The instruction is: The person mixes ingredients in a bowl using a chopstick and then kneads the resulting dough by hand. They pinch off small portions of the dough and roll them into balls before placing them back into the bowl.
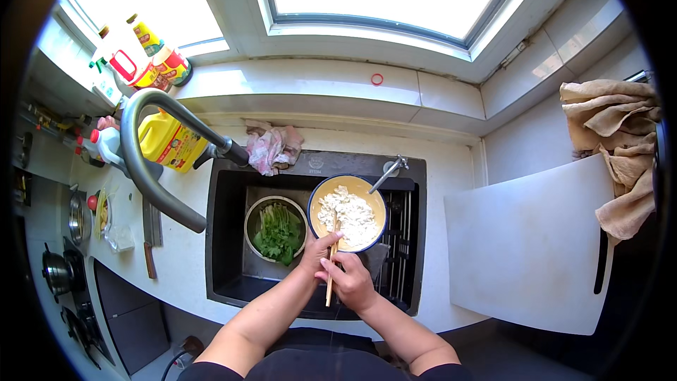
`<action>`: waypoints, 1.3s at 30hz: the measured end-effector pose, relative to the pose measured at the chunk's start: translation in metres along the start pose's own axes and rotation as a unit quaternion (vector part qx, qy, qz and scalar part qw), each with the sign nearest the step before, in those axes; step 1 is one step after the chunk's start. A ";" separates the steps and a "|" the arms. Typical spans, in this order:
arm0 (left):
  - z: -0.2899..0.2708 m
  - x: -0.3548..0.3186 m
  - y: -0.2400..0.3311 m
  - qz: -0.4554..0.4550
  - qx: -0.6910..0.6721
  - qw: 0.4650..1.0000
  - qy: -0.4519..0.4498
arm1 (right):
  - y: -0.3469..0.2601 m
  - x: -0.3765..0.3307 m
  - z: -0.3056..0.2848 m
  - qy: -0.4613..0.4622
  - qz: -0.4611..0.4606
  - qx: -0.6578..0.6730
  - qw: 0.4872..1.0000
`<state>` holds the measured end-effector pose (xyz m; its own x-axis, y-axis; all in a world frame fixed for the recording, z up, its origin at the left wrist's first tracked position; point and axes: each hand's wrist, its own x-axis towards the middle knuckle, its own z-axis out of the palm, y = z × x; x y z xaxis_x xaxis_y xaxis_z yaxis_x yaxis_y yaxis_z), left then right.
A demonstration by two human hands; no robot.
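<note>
Over the right part of the dark sink (226, 289), a cream enamel bowl (381, 217) with a blue rim holds white crumbly food (349, 213). My left hand (317, 252) grips the bowl at its near left rim; its fingers under the bowl are hidden. In my right hand (352, 282) is a pair of wooden chopsticks (329, 292), slanting up over the near rim with the far tips in the white food. Left of the bowl, a round metal basin (248, 229) of leafy greens (276, 233) stands in the sink.
A tall curved faucet (151, 183) arches at left. A cleaver (150, 261) lies on the left counter, near a yellow jug (171, 141) and a crumpled cloth (273, 148). A small tap (388, 173) rises behind the bowl. At right are a white board (525, 247) and brown towels (613, 134).
</note>
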<state>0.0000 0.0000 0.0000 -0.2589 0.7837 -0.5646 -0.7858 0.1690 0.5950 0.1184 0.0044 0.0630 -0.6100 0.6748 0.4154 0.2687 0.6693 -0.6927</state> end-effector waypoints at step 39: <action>0.004 0.008 0.006 -0.009 -0.008 1.000 0.004 | 0.254 0.094 -0.061 -0.017 0.229 -0.068 0.971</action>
<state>-0.0048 0.0098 0.0017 -0.2488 0.7751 -0.5807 -0.7999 0.1737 0.5745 0.1749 0.2574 -0.0378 -0.4263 0.9026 0.0602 0.6125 0.3370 -0.7150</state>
